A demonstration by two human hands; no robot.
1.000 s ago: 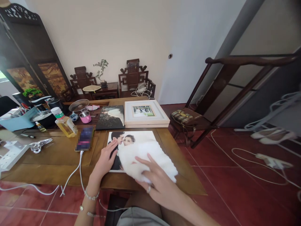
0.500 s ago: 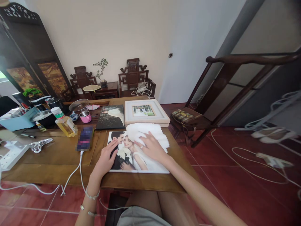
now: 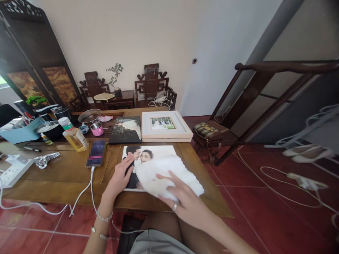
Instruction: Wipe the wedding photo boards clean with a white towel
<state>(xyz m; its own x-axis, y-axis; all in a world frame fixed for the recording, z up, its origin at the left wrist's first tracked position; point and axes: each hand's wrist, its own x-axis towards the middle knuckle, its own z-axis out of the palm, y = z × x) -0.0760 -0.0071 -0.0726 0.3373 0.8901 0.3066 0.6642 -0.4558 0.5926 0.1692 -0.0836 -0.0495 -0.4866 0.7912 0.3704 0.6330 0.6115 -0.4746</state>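
Observation:
A photo panel with a wedding picture of two people lies flat on the wooden table near its front edge. My left hand rests on the panel's left side, fingers stretched out and holding nothing. In my right hand is a white cloth, bunched under the fingers. It spreads over the panel's lower right part, hiding much of the picture, and hangs past the right edge. Behind the panel lie a dark photo panel and a pale framed photo.
To the left are a phone with a white cable, an oil-coloured bottle, a pink cup, a clear hair claw and a power strip. A dark wooden chair holding a bag stands right of the table.
My right hand has drawn the white cloth from the panel's upper right down toward the front edge, uncovering the upper right corner. The left hand stays in place.

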